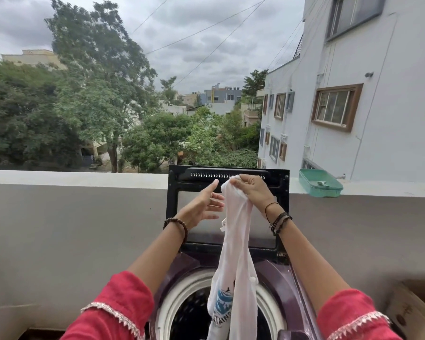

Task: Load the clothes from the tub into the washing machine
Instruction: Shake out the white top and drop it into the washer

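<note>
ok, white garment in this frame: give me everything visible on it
The white garment looks like a thin, slightly sheer T-shirt, bunched and hanging lengthwise. The right hand grips its gathered top end; the left hand is open beside it, not clearly touching. A blue printed graphic with partial lettering shows near the lower end. It hangs in front of the raised black lid, its lower part above or into the washing machine drum opening; the bottom runs out of frame.

White shirt (236, 244), blue print; purple washer (277, 273); red sleeves (118, 305).
</note>
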Demonstrator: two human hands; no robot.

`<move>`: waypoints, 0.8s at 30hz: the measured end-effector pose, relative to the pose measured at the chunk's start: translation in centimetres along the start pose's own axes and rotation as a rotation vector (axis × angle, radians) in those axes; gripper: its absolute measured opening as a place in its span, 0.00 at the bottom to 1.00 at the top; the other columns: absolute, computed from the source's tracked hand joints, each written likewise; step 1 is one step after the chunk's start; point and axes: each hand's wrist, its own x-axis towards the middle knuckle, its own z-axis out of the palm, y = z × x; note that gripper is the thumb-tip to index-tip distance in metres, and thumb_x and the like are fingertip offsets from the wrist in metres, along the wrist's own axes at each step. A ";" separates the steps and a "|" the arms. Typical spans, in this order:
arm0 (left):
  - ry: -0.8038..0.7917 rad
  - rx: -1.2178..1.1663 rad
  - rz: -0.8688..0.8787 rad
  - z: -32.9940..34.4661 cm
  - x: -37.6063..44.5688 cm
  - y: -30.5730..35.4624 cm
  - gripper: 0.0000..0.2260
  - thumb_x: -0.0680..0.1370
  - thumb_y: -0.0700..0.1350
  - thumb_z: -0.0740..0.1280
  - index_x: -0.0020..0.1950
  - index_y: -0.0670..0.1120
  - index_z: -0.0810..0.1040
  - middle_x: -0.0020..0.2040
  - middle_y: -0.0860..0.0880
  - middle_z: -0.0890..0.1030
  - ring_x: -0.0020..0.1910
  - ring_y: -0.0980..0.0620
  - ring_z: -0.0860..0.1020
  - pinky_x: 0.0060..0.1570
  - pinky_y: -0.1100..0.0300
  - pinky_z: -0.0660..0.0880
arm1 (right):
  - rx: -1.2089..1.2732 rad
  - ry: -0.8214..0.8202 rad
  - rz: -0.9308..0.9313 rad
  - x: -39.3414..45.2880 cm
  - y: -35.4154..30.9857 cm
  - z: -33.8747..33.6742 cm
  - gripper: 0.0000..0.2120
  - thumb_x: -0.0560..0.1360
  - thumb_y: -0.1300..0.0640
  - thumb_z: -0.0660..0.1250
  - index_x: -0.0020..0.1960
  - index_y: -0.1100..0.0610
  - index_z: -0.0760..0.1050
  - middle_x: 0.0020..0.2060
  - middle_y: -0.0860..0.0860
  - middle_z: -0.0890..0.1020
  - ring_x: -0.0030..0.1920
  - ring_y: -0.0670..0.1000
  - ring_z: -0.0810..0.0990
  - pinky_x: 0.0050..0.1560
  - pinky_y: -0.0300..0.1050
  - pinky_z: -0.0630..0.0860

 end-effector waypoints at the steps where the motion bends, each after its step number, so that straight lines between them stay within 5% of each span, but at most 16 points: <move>1: -0.049 -0.031 -0.016 -0.1 0.0 0.1 0.25 0.78 0.64 0.53 0.43 0.44 0.76 0.43 0.47 0.80 0.47 0.50 0.78 0.53 0.52 0.75 | -0.010 -0.006 0.009 -0.1 0.0 -0.1 0.16 0.76 0.53 0.66 0.41 0.68 0.76 0.32 0.55 0.71 0.35 0.50 0.66 0.37 0.42 0.61; 5: -0.162 -0.170 0.012 -0.2 0.0 0.8 0.16 0.79 0.56 0.60 0.41 0.45 0.76 0.40 0.49 0.80 0.43 0.52 0.78 0.47 0.55 0.77 | -0.035 0.003 0.065 -0.4 0.3 -0.7 0.12 0.75 0.51 0.68 0.43 0.60 0.81 0.36 0.54 0.78 0.38 0.49 0.72 0.43 0.44 0.67; 9: -0.103 -0.298 0.141 0.4 0.6 1.4 0.06 0.78 0.45 0.64 0.44 0.45 0.76 0.39 0.50 0.78 0.36 0.55 0.76 0.37 0.64 0.76 | -0.096 0.016 0.157 -0.5 0.2 -0.9 0.18 0.75 0.49 0.67 0.39 0.65 0.76 0.32 0.54 0.72 0.34 0.50 0.68 0.36 0.41 0.65; 13: -0.116 -0.247 0.329 1.0 1.0 1.8 0.08 0.79 0.45 0.64 0.39 0.49 0.72 0.36 0.53 0.76 0.33 0.57 0.74 0.34 0.68 0.73 | 0.035 0.084 0.409 -0.9 -1.0 -1.5 0.16 0.77 0.46 0.62 0.39 0.56 0.76 0.29 0.49 0.75 0.28 0.47 0.74 0.27 0.37 0.74; 18: -0.144 -0.165 0.476 1.6 1.4 1.8 0.09 0.79 0.45 0.63 0.38 0.50 0.71 0.33 0.57 0.75 0.32 0.61 0.73 0.34 0.67 0.71 | 0.335 -0.042 0.615 -0.6 -1.2 -2.7 0.22 0.76 0.38 0.58 0.45 0.56 0.77 0.35 0.52 0.79 0.30 0.48 0.78 0.34 0.40 0.75; 21: -0.157 -0.126 0.484 1.5 1.4 1.9 0.07 0.79 0.46 0.63 0.41 0.49 0.74 0.37 0.53 0.77 0.34 0.58 0.75 0.37 0.65 0.74 | 0.540 0.019 0.513 -0.5 -2.4 -2.9 0.14 0.75 0.52 0.66 0.57 0.58 0.75 0.40 0.52 0.80 0.32 0.47 0.80 0.29 0.35 0.77; 24: -0.123 -0.102 0.432 1.0 1.4 1.5 0.09 0.80 0.48 0.61 0.45 0.47 0.77 0.41 0.50 0.81 0.37 0.53 0.79 0.41 0.60 0.78 | 0.413 0.114 0.345 0.0 -2.8 -2.6 0.22 0.71 0.66 0.69 0.64 0.59 0.72 0.44 0.53 0.80 0.37 0.47 0.78 0.31 0.33 0.77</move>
